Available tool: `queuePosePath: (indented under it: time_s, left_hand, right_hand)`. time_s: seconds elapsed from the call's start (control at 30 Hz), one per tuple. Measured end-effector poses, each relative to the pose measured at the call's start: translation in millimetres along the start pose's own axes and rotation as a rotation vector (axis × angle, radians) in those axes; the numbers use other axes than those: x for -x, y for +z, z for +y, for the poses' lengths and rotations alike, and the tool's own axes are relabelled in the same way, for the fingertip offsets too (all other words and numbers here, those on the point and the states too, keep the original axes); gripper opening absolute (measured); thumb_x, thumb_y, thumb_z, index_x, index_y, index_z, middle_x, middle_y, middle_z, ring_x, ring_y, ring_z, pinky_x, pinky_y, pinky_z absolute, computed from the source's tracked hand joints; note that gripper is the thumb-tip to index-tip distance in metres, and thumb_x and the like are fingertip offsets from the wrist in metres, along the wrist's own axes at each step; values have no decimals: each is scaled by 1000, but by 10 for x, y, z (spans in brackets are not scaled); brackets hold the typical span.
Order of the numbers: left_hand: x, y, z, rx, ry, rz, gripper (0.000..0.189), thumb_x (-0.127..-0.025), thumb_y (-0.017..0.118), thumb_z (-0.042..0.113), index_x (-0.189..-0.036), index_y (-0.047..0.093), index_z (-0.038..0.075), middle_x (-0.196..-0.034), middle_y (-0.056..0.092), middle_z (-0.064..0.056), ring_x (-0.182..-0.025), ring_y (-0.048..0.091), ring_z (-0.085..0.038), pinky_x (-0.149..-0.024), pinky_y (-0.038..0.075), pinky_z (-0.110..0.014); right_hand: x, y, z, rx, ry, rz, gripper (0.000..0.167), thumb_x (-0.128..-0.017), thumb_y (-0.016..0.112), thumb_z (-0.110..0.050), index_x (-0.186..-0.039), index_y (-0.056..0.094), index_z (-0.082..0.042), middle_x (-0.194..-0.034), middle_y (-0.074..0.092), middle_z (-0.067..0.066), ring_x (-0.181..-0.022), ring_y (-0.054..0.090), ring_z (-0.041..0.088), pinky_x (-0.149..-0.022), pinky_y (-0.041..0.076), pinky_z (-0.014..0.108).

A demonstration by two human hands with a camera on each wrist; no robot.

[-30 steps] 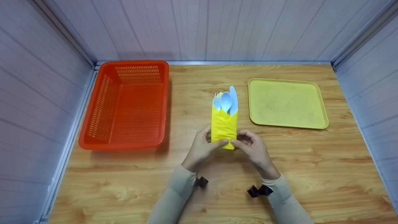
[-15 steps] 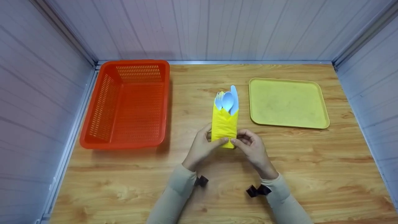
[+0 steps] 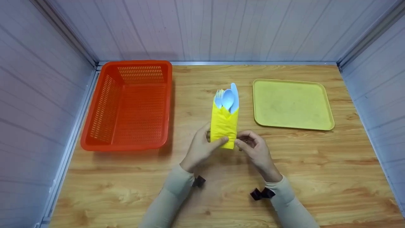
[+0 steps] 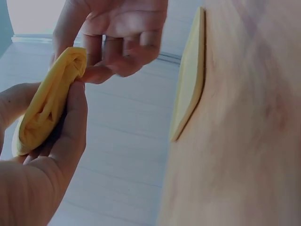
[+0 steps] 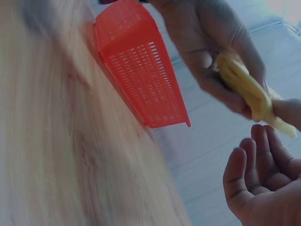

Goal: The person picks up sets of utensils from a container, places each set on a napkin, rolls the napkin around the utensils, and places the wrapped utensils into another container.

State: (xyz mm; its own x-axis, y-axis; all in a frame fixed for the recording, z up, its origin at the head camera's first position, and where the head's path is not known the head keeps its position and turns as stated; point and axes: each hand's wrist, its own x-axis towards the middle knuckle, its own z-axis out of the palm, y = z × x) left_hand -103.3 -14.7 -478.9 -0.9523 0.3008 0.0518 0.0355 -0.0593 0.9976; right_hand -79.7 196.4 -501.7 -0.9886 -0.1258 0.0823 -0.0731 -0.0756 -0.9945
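Observation:
A yellow napkin pouch point(image 3: 224, 126) stands nearly upright, with a light blue fork point(image 3: 218, 98), spoon point(image 3: 227, 99) and knife point(image 3: 234, 98) sticking out of its top. My left hand point(image 3: 202, 147) grips the pouch low down, thumb across the front and fingers behind. At the pouch's lower right edge is my right hand point(image 3: 254, 150), its thumb tip right at the napkin. In the right wrist view that hand's fingers point(image 5: 251, 162) are loosely bent and spread apart from the thumb. The left wrist view shows the folded bottom end of the pouch point(image 4: 51, 101). The cutlery's handles are hidden inside.
A red-orange perforated basket point(image 3: 169, 110) stands at the back left on the wooden table point(image 3: 202, 202). A yellow tray point(image 3: 292, 104) lies at the back right. Pale panel walls point(image 3: 208, 31) enclose the back and both sides.
My left hand has shifted slightly left and away from me with the pouch and cutlery. The right hand has stayed nearly in place, so its thumb is now only at the pouch's edge.

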Motion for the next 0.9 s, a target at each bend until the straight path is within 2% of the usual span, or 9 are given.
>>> queuePosePath:
  time_s: [0.17,0.23,0.3,0.43,0.53,0.63,0.77,0.9]
  left_hand:
    - [-26,-368,397,-107,53,32,40,-88,76,8,-123,61,-2,-108,70,-11,-93,67,-26,-79,57,-40]
    - [-70,-567,574,-164,44,49,40,-88,75,5,-124,60,-1,-110,69,-11,-95,67,-26,-80,57,-40]
    - [-134,-786,731,-228,-11,67,41,-88,75,6,-126,60,1,-114,68,-9,-98,66,-25,-82,56,-40]
    - [-292,-1251,911,-319,-209,105,45,-91,74,14,-132,56,8,-120,65,-6,-104,63,-23,-87,54,-39]
    - [-417,-1559,896,-300,-371,142,52,-92,74,20,-138,51,12,-123,63,-4,-108,61,-24,-91,52,-39]
    - [-519,-1811,801,-262,-511,181,59,-92,74,25,-144,47,16,-127,60,-2,-113,58,-24,-95,50,-38]
    - [-600,-2053,646,-259,-634,210,65,-91,75,26,-146,42,16,-130,56,-5,-116,54,-27,-99,47,-42]
    - [-635,-2183,546,-293,-734,221,67,-91,76,26,-147,40,14,-131,54,-7,-117,52,-29,-103,44,-45]
  right_hand:
    - [24,-112,-1,2,8,41,21,-96,64,-1,-110,62,14,-97,61,18,-80,57,21,-69,52,32]
    - [37,-164,14,16,17,49,21,-97,63,-2,-109,62,15,-95,60,20,-79,55,21,-69,52,32]
    - [52,-206,34,32,27,53,20,-98,63,-4,-108,62,14,-96,60,23,-79,56,22,-69,52,32]
    - [81,-249,76,45,48,45,18,-99,62,-6,-105,64,11,-98,59,25,-80,55,24,-70,52,34]
    - [89,-258,105,46,63,43,18,-99,62,-7,-104,64,10,-97,57,27,-80,55,25,-70,52,33]
    - [94,-258,128,52,79,46,18,-100,61,-7,-104,64,11,-98,57,31,-81,55,24,-71,51,33]
    - [97,-265,154,59,101,40,17,-100,61,-6,-103,65,10,-99,59,27,-83,57,22,-73,52,35]
    - [84,-276,173,55,116,33,16,-99,61,-6,-103,65,10,-99,61,19,-85,58,21,-76,52,37]
